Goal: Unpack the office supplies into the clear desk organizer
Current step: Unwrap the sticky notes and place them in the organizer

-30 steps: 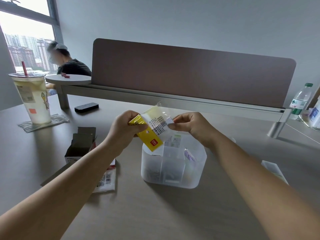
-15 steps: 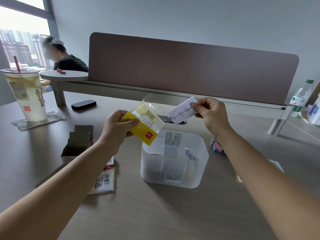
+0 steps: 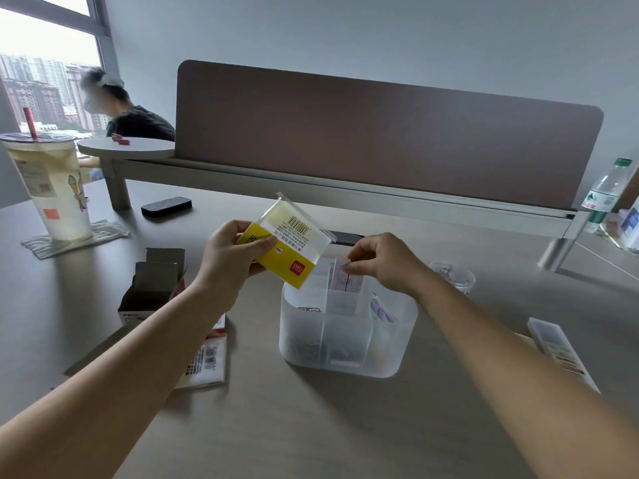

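Observation:
The clear desk organizer (image 3: 394,354) stands on the desk in front of me, split into compartments, with paper clips at its left and a purple item at its right. My left hand (image 3: 228,252) grips a yellow sticky-note pack (image 3: 292,248) in clear wrap, tilted above the organizer's left rim. My right hand (image 3: 380,262) pinches a small white printed slip (image 3: 340,280) whose lower end sits inside the organizer's middle back compartment.
An open cardboard box (image 3: 152,288) and a flat barcode packet (image 3: 204,363) lie at the left. A drink cup (image 3: 52,188) on a napkin, a black remote (image 3: 166,206), a clear round tub (image 3: 453,274), a long clear case (image 3: 556,350), a water bottle (image 3: 605,191) and a seated person (image 3: 121,112) surround the desk.
My right hand peeled the white slip off the yellow pack, lifted it up to the right, then brought it down into the organizer. My left hand kept holding the pack.

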Action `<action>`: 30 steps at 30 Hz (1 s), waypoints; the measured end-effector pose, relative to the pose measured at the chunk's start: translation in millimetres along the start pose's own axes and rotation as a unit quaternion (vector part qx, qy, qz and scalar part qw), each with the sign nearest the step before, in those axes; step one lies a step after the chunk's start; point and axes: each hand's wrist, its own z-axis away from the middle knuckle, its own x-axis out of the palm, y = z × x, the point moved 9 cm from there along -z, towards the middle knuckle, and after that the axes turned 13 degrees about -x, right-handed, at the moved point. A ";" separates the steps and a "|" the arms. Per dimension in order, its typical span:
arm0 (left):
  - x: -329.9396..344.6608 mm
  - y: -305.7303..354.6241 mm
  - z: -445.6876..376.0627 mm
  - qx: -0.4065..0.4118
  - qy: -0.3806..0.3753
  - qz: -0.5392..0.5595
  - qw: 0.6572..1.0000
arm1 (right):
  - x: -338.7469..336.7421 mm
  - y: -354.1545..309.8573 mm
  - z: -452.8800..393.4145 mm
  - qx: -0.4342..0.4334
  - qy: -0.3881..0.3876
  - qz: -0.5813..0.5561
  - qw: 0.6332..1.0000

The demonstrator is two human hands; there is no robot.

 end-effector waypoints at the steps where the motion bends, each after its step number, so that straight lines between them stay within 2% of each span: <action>1: 0.0 -0.5 -0.1 -0.003 -0.001 -0.002 1.000 | 1.1 -0.7 -1.2 -0.005 0.002 0.015 1.000; 4: 0.4 -3.2 0.1 -0.015 -0.005 -0.009 1.000 | -0.1 -4.0 -3.8 -0.024 0.016 0.045 0.999; 10: -4.7 -5.4 7.9 -0.029 -0.001 -0.023 0.999 | -4.6 -19.2 11.5 -0.050 0.047 0.000 0.998; 15: -24.8 1.5 38.1 -0.018 0.016 -0.032 0.999 | -3.1 -62.5 48.5 -0.134 0.062 0.022 0.989; 18: -47.3 -4.4 66.5 -0.013 0.049 -0.042 0.998 | 9.0 -90.4 77.7 -0.184 0.073 0.032 0.980; 21: -77.9 -17.1 90.1 -0.004 0.107 -0.086 0.990 | 37.5 -107.7 102.1 -0.211 0.045 0.042 0.976; 24: -108.9 -26.6 109.2 -0.003 0.193 -0.172 0.966 | 73.1 -109.4 116.2 -0.206 0.009 0.037 0.978; 26: -119.3 -24.4 118.8 0.013 0.247 -0.268 0.931 | 92.8 -103.9 119.8 -0.179 -0.014 0.036 0.983; 30: -120.3 -26.9 124.0 0.027 0.286 -0.436 0.853 | 119.0 -88.9 124.8 -0.137 -0.071 0.077 0.985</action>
